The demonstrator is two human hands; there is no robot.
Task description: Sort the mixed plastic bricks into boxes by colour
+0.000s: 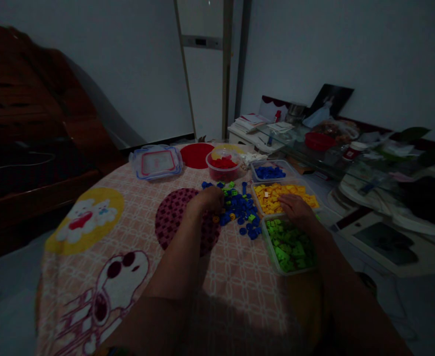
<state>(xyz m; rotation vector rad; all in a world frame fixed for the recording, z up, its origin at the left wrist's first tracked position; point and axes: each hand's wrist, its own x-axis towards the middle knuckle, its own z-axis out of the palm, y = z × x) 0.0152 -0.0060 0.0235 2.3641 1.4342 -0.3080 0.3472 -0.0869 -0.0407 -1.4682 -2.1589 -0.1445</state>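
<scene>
A loose pile of mostly blue bricks with a few green ones lies on the patterned tablecloth. My left hand rests at the pile's left edge, fingers curled down onto the bricks; what it holds is hidden. My right hand lies palm down over the near edge of the box of yellow bricks, fingers together. Just below that hand stands the box of green bricks. Behind are a box of blue bricks and a round tub of red bricks.
A clear lid with a red seal and a red round lid lie at the table's far side. A cluttered glass-topped side table stands to the right. Dark wooden furniture fills the left.
</scene>
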